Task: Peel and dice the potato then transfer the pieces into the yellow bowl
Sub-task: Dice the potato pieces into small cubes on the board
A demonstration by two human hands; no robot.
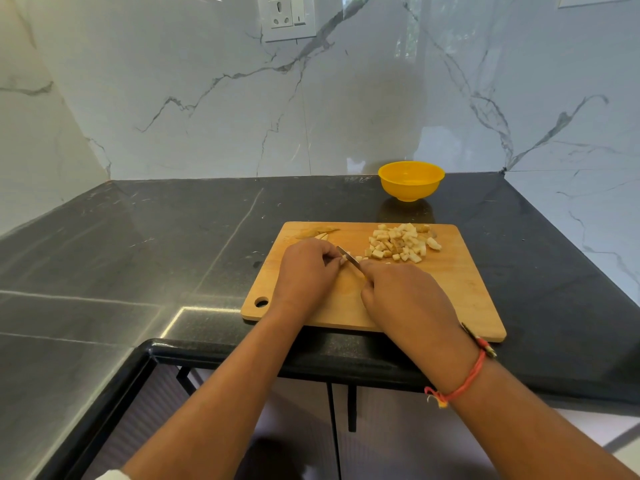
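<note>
A wooden cutting board (pixel 460 289) lies on the dark counter. A heap of diced potato pieces (pixel 398 242) sits at its far right. My left hand (pixel 304 275) curls its fingers over a small piece of potato (pixel 343 260), mostly hidden under them. My right hand (pixel 405 299) grips a knife (pixel 348 256), blade pointing up-left beside the left fingertips; its handle is hidden. Brown peel strips (pixel 317 233) lie at the board's far left corner. The yellow bowl (pixel 411 180) stands behind the board and looks empty.
Bare dark stone counter (pixel 138 244) stretches to the left of the board. A marble wall rises behind the bowl and to the right, with a socket plate (pixel 286 16) high up. The counter's front edge (pixel 242 351) runs just below the board.
</note>
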